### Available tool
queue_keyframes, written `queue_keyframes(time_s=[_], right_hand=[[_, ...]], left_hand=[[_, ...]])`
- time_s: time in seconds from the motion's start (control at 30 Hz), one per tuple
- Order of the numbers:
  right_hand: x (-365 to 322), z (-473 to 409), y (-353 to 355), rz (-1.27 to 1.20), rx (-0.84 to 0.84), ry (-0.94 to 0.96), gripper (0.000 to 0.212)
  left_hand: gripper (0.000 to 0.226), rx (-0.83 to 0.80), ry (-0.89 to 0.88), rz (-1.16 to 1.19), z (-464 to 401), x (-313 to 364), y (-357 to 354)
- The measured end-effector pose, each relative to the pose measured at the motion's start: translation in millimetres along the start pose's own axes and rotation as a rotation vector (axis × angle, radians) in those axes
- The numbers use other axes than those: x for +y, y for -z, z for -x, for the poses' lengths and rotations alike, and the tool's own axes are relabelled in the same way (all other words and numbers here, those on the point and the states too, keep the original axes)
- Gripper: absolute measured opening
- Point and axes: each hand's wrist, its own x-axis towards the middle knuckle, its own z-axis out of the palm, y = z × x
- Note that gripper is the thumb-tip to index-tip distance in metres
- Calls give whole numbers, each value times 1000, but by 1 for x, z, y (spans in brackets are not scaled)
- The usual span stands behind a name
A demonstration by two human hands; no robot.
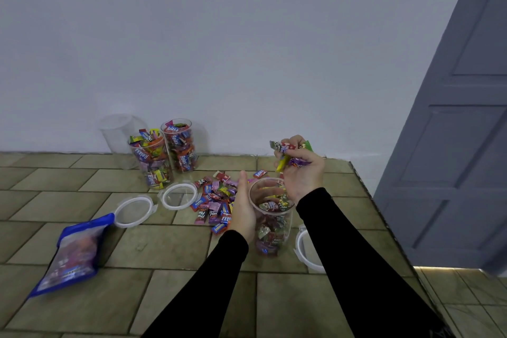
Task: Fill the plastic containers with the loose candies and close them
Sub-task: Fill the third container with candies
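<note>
A clear plastic container (274, 230), partly filled with wrapped candies, stands on the tiled surface. My left hand (244, 208) grips its left side near the rim. Just above and behind its open mouth, my right hand (300, 170) holds a bunch of candies (288, 152). A pile of loose candies (215, 202) lies to the left of the container. Two full containers (153, 159) (181, 145) stand open near the wall, with an empty one (118, 134) behind them.
Two white-rimmed lids (134, 211) (179, 196) lie left of the pile, and a third lid (307, 251) lies partly hidden under my right arm. A blue candy bag (72, 255) lies at the left. The surface ends at the right, by a grey door (452, 145).
</note>
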Motion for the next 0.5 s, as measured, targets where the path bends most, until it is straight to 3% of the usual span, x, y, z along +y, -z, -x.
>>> queue_keyframes(time_s=[0.2, 0.5], right_hand=[[0, 2, 0, 63, -49, 15, 12], [4, 3, -4, 196, -77, 49, 14]], left_hand=[[78, 0, -10, -15, 0, -2, 1], [76, -5, -42, -10, -1, -1, 3]])
